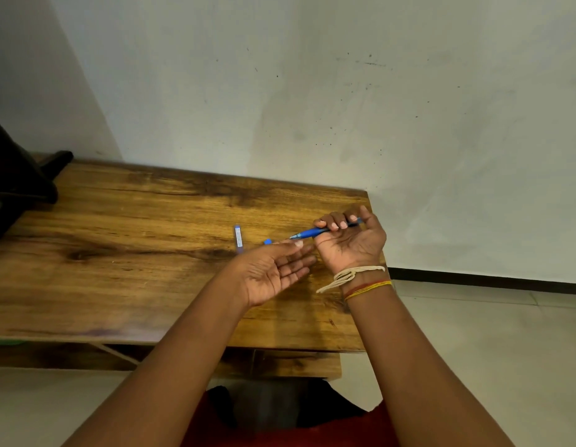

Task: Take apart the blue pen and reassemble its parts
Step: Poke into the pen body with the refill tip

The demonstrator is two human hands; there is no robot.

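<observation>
I am looking down at a wooden table [144, 221] set against a pale wall [312, 91], with both bare forearms reaching over its right end. My right hand [351, 240] is turning palm-up and its fingers are curling closed around the blue pen [312, 233], clamping the barrel so that the pointed tip is sticking out to the left and slightly downward, above the tabletop. My left hand [273, 272] is hovering just beside it, palm up, with the fingers stretched out and loosely together, gripping nothing; its fingertips are reaching toward the pen's tip, though I cannot tell whether they are touching it. A clear pen cap [238, 237] with a blue end is lying on the table just left of the hands, and a small blue piece [267, 241] is lying near the left fingertips. Thread bracelets [361, 280] are circling the right wrist. A dark object [18, 175] is sitting at the table's far left corner.
</observation>
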